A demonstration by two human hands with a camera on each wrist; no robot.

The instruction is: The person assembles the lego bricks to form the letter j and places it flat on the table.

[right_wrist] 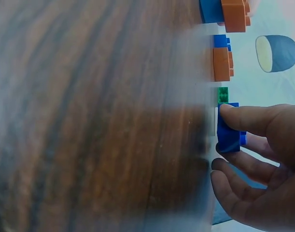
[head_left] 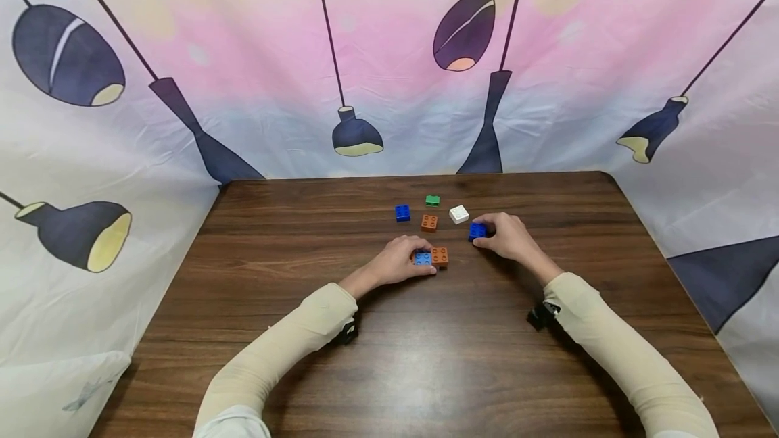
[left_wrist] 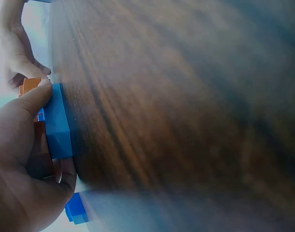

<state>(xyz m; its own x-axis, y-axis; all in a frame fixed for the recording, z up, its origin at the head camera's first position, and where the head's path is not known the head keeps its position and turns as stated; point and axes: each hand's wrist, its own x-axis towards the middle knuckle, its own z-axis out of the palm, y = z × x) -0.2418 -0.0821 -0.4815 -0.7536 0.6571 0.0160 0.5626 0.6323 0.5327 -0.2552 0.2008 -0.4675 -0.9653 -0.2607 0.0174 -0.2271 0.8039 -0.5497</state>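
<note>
My left hand (head_left: 398,260) grips a small assembly of toy building bricks between thumb and fingers. It has a light blue brick (left_wrist: 58,123) at the bottom, an orange brick (head_left: 439,256) on its right end and another orange brick (left_wrist: 41,150) on the end nearer the palm. Blue studs show between the two. Over to the right, my right hand (head_left: 510,235) pinches a dark blue brick (right_wrist: 229,130) between thumb and fingertips. Its studs face up in the head view.
Behind the hands lie a loose orange brick (head_left: 429,223), a dark blue brick (head_left: 402,213), a green brick (head_left: 432,201) and a white brick (head_left: 459,214). The brown wooden table (head_left: 450,357) ends at a printed cloth backdrop (head_left: 402,73).
</note>
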